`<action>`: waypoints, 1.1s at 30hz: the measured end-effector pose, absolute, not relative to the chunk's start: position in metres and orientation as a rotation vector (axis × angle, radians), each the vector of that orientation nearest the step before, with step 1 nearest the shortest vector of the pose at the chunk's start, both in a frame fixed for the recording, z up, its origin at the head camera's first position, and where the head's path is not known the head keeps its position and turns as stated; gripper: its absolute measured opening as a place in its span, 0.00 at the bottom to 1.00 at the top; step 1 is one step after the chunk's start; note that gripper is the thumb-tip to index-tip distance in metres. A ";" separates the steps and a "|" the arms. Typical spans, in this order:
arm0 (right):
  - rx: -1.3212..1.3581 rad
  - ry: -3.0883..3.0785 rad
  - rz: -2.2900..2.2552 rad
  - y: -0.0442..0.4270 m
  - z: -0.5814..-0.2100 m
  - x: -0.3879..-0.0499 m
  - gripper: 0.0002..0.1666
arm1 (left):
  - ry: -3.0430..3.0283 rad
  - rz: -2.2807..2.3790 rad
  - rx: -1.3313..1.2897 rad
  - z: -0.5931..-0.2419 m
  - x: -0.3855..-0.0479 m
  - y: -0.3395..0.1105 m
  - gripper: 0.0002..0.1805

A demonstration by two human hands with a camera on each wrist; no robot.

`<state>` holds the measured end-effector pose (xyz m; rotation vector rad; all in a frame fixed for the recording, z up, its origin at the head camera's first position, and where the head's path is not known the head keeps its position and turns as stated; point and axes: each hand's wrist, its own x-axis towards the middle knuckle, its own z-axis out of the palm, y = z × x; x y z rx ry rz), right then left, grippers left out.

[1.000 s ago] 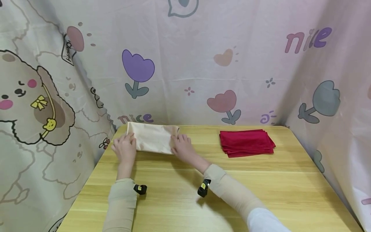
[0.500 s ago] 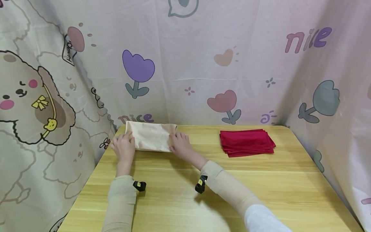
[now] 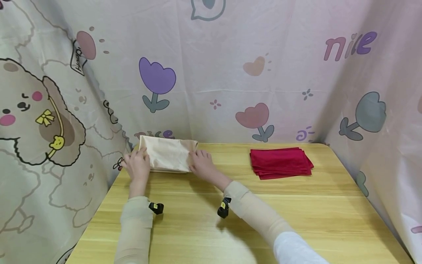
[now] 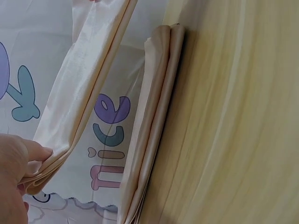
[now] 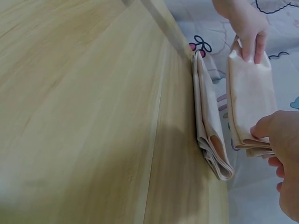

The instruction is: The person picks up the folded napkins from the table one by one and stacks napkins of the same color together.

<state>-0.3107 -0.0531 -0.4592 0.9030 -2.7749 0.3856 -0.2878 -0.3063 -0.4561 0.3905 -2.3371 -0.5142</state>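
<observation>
A folded cream cloth, satiny in the left wrist view, is stretched between both hands at the table's back left. My left hand pinches its left end, thumb on the upper face. The right hand grips the opposite end, its thumb on top and other fingers beneath. Just below the held cloth, a second folded cream cloth lies on the table. A gap shows between the two in both wrist views. From the head, the held cloth hides most of the lower one.
A stack of folded dark red cloths lies at the back right of the wooden table. Behind the table's back edge hangs a printed curtain, which also lines both sides. Small black cameras sit on both wrists.
Both hands have shifted a little to the left and away from the body, carrying the held cream cloth. A lower cream edge now shows beneath it. The red stack has stayed put.
</observation>
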 end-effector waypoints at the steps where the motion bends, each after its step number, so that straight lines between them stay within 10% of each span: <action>1: 0.904 -2.777 0.387 -0.054 -0.459 -0.311 0.33 | -2.338 -0.511 0.388 -0.455 -0.288 -0.307 0.18; 33: 0.940 -2.800 0.229 -0.075 -0.476 -0.328 0.37 | -2.373 -0.336 0.310 -0.481 -0.297 -0.332 0.18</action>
